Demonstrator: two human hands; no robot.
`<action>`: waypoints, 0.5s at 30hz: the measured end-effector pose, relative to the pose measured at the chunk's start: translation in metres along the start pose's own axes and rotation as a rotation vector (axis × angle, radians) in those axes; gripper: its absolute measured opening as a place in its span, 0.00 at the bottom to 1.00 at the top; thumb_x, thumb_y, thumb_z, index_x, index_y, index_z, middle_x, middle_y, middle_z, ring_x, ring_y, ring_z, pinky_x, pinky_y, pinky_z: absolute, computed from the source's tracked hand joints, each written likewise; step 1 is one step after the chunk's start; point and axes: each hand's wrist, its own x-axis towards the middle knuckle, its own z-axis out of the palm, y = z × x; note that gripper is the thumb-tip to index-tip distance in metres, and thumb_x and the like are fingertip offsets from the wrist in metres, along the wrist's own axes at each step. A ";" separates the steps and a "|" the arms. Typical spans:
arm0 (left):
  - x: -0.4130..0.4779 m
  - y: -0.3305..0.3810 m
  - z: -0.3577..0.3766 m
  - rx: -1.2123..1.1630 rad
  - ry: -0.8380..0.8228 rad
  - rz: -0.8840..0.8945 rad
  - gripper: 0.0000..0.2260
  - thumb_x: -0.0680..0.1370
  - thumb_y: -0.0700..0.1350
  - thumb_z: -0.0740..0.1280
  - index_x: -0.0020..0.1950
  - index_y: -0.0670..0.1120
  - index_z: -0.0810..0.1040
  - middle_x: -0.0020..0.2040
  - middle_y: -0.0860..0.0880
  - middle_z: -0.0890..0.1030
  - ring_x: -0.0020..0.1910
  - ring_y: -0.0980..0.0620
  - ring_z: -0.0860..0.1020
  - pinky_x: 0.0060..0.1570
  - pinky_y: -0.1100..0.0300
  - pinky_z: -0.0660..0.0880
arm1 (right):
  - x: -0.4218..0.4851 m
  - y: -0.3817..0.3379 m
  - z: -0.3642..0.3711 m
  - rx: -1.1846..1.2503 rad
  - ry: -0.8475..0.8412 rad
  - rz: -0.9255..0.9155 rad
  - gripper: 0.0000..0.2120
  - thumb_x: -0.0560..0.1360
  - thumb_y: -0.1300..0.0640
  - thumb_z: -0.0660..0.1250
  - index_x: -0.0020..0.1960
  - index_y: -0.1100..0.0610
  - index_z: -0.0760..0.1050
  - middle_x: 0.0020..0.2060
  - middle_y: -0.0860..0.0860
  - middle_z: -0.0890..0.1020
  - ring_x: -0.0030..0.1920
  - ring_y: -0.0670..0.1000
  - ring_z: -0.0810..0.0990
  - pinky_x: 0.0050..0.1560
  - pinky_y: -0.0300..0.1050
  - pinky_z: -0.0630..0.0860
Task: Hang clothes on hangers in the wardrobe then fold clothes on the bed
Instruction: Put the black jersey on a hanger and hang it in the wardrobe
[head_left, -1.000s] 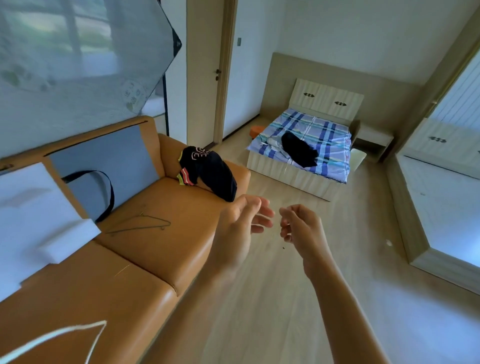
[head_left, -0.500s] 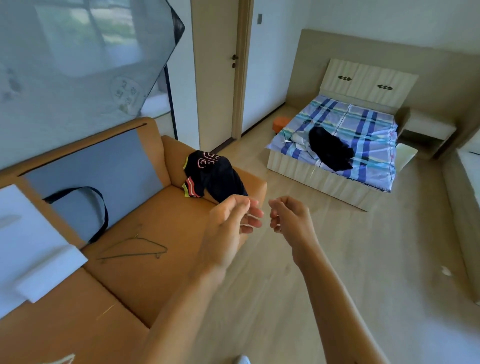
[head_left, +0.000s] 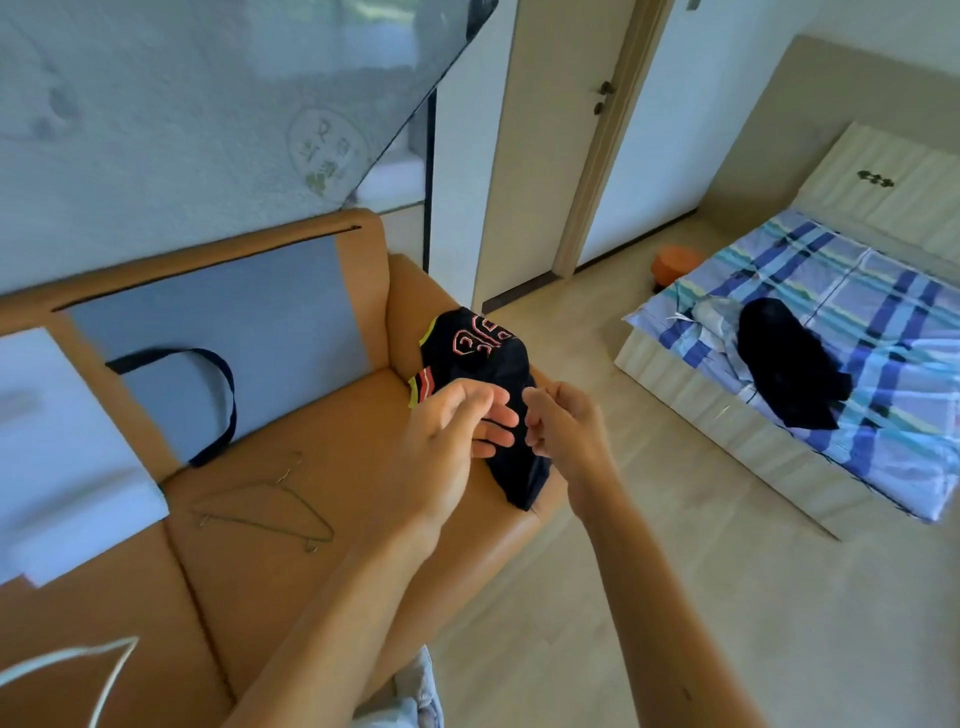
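Observation:
A black jersey (head_left: 483, 358) with red numbers and striped trim lies draped over the armrest of the orange sofa (head_left: 322, 582). My left hand (head_left: 452, 431) hovers in front of it with fingers straight and relaxed. Just to its right, my right hand (head_left: 563, 426) has its fingers curled and holds nothing. I cannot tell whether either hand touches the jersey. A thin wire hanger (head_left: 270, 506) lies flat on the sofa seat. On the bed (head_left: 909, 457) with the blue checked sheet lie a black garment (head_left: 789, 364) and a pale shirt (head_left: 719, 322).
A grey-blue bag (head_left: 234, 322) with a black strap leans on the sofa back beside a white sheet (head_left: 62, 441). A white hanger (head_left: 78, 670) pokes in at the bottom left. An orange stool (head_left: 675, 262) stands by the closed door (head_left: 545, 130). Wood floor separates sofa and bed.
I have moved closer to the sofa. Both hands, held together in the air before, now sit right in front of the black jersey.

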 end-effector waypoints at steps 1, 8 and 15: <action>0.020 -0.003 0.000 -0.003 0.006 -0.007 0.12 0.85 0.44 0.58 0.52 0.43 0.81 0.45 0.44 0.85 0.43 0.50 0.83 0.47 0.57 0.79 | 0.020 0.001 0.005 -0.004 -0.011 0.012 0.11 0.79 0.56 0.65 0.40 0.58 0.73 0.29 0.51 0.75 0.30 0.48 0.74 0.33 0.40 0.72; 0.137 -0.018 -0.009 -0.011 0.072 -0.072 0.12 0.85 0.44 0.58 0.51 0.45 0.81 0.45 0.45 0.85 0.42 0.52 0.83 0.45 0.58 0.78 | 0.149 0.006 0.036 -0.081 -0.060 0.096 0.11 0.80 0.53 0.66 0.46 0.61 0.76 0.30 0.49 0.77 0.30 0.46 0.75 0.36 0.43 0.74; 0.225 -0.042 -0.005 0.023 0.153 -0.160 0.11 0.84 0.43 0.58 0.51 0.46 0.80 0.43 0.48 0.84 0.40 0.55 0.82 0.42 0.63 0.78 | 0.274 0.039 0.062 -0.132 -0.137 0.190 0.09 0.80 0.53 0.66 0.49 0.59 0.76 0.35 0.51 0.77 0.32 0.48 0.76 0.34 0.41 0.74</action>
